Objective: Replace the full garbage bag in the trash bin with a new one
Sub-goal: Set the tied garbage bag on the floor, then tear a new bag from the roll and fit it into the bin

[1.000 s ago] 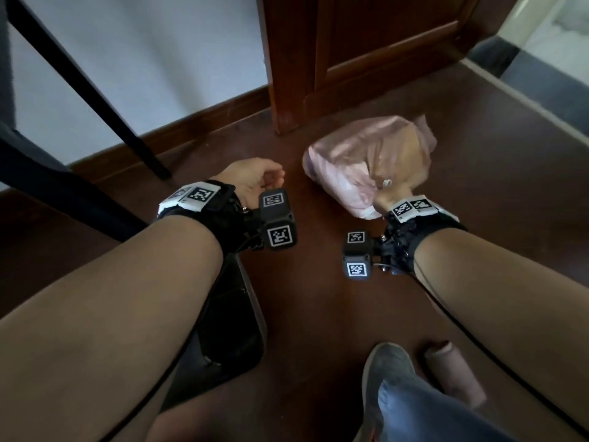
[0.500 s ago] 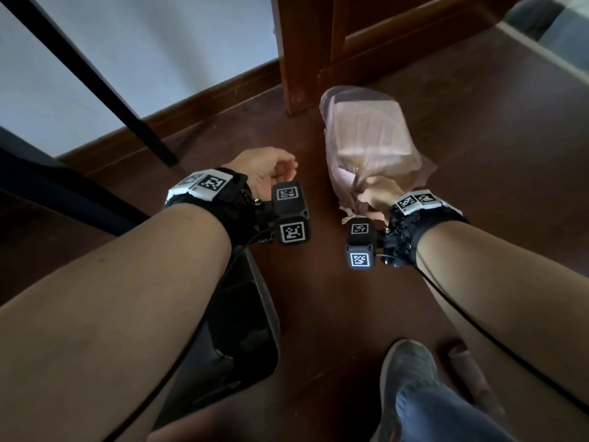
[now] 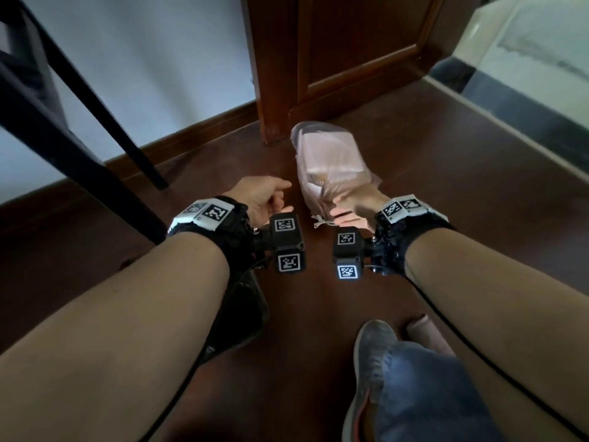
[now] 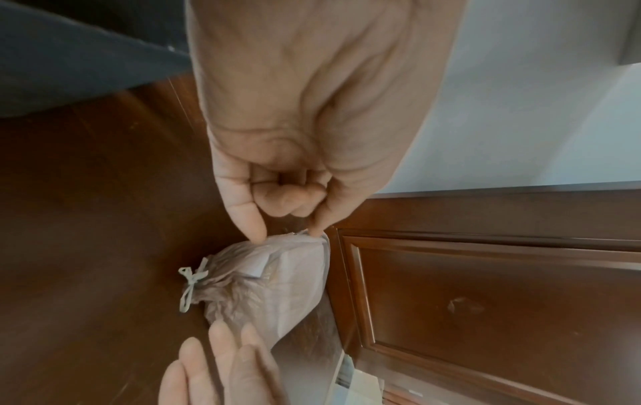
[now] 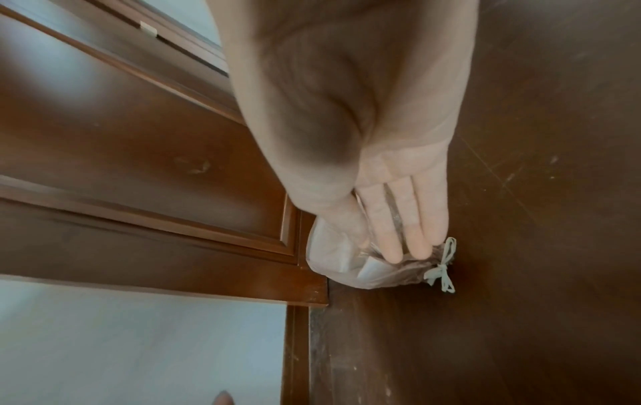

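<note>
The full pink garbage bag lies on the dark wooden floor with its far end against the door frame. Its neck is tied off with a pale string. My right hand is at the tied neck, its fingers straight and laid over the bag without gripping it. My left hand hovers left of the bag with its middle fingers curled in, and it holds nothing. The black trash bin stands under my left forearm, mostly hidden. A pinkish roll of new bags lies by my shoe.
A brown wooden door and its frame stand right behind the bag. Black chair legs slant across the left side in front of a white wall. My grey shoe and jeans leg fill the near right floor.
The bag went from lying sideways to lying lengthwise against the door frame. My right hand let go of its neck and straightened its fingers. The left hand barely moved.
</note>
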Demonstrator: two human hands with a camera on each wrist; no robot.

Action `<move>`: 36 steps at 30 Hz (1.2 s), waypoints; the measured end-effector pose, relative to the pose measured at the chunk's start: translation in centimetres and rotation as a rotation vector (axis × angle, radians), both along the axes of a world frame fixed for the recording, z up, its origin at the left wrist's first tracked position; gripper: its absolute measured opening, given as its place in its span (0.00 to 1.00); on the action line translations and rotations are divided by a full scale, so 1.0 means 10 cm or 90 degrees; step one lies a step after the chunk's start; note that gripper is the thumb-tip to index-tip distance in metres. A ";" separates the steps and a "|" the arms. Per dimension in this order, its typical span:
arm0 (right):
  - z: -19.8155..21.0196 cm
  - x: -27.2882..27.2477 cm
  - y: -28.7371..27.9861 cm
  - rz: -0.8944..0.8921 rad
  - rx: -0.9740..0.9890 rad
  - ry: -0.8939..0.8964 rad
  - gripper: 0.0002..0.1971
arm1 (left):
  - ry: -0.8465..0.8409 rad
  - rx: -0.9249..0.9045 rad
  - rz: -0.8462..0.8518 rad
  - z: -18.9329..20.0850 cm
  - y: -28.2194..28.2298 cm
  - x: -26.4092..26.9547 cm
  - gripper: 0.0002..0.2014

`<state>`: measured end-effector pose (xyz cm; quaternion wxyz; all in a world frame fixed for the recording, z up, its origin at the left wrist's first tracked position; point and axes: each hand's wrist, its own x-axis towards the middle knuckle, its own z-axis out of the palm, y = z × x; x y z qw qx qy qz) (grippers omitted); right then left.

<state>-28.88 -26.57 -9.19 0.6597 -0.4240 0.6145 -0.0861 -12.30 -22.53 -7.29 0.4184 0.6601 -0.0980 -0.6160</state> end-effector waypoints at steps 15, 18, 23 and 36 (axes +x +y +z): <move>-0.16 -0.44 1.74 -0.099 0.060 -0.040 0.09 | -0.018 -0.035 -0.082 0.27 1.58 -0.75 0.12; -0.27 -0.55 1.77 -0.142 0.069 -0.062 0.14 | -0.012 -0.015 -0.107 0.21 1.58 -0.90 0.13; -0.53 -0.85 1.76 -0.214 0.054 -0.012 0.14 | -0.005 0.039 -0.174 -0.01 1.49 -1.17 0.04; -1.49 -1.70 1.36 -0.141 0.020 0.462 0.26 | -0.002 0.137 -0.123 -0.81 1.05 -1.49 0.09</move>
